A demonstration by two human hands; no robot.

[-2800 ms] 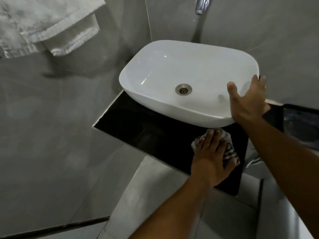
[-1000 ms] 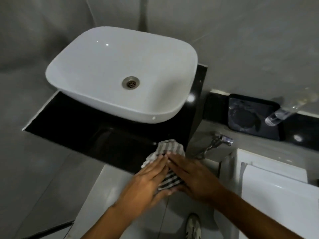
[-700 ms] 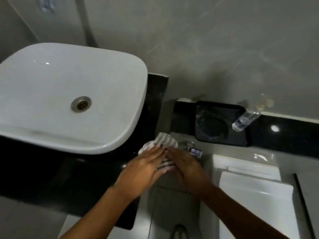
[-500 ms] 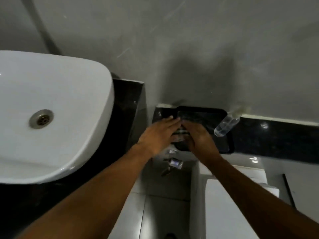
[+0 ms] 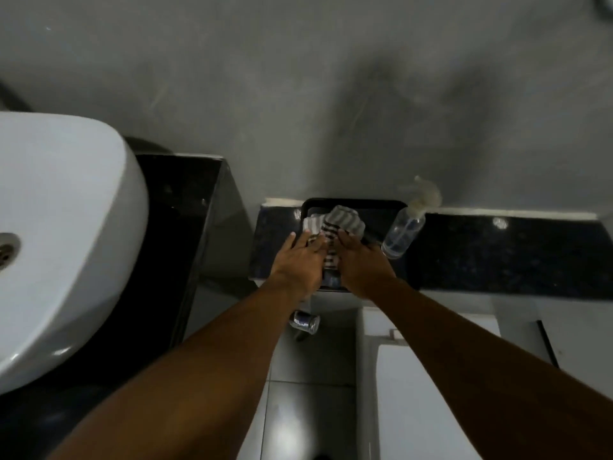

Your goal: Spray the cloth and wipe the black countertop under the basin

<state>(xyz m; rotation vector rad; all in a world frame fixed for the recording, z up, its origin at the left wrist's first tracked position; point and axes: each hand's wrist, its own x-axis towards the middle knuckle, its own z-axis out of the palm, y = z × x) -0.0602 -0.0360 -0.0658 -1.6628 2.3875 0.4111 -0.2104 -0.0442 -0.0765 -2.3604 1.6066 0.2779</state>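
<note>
Both hands, left hand [image 5: 298, 260] and right hand [image 5: 361, 265], lay flat with fingers extended on the striped cloth [image 5: 335, 227], gripping nothing. The spray bottle [image 5: 403, 235] stood just right of the right hand, the nearer one, leaning its nozzle away to the upper right.

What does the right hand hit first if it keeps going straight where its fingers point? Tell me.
The right hand points up-left toward the wall, fingers already on the striped cloth in the black tray. Going on, it would push into the cloth, then probably meet the tray's far rim; depth is unclear.
</note>
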